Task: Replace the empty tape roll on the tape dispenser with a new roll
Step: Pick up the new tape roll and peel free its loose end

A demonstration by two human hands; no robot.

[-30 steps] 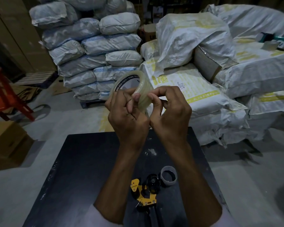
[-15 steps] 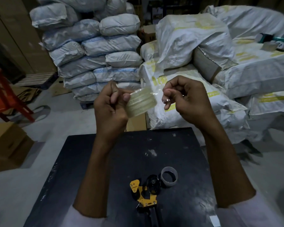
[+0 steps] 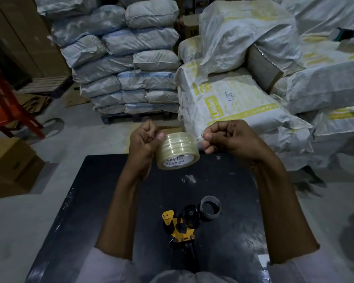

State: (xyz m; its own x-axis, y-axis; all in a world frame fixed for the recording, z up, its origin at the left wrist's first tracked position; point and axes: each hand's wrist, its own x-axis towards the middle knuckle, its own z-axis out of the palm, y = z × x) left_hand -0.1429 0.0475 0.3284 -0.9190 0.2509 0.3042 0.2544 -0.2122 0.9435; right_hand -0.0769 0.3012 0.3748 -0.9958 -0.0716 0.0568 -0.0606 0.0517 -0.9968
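A full roll of clear tape (image 3: 178, 151) hangs above the far edge of the black table (image 3: 90, 201), with my left hand (image 3: 144, 139) gripping its left side. My right hand (image 3: 229, 137) is just right of the roll, thumb and finger pinched on the thin clear tape end (image 3: 198, 136) pulled off it. On the table near me lies the yellow and black tape dispenser (image 3: 180, 227), its spindle bare. The empty grey roll core (image 3: 210, 207) stands upright right beside the dispenser's hub.
Stacked white and blue sacks (image 3: 131, 68) and yellow-printed sacks (image 3: 243, 88) fill the floor behind the table. A red stool (image 3: 10, 111) and a cardboard box (image 3: 10, 164) stand at the left. A white label (image 3: 263, 259) lies at the table's near right.
The hands came apart and dropped lower toward the table. The roll turned so its printed core faces me, and my right hand now pulls the tape end out to the right.
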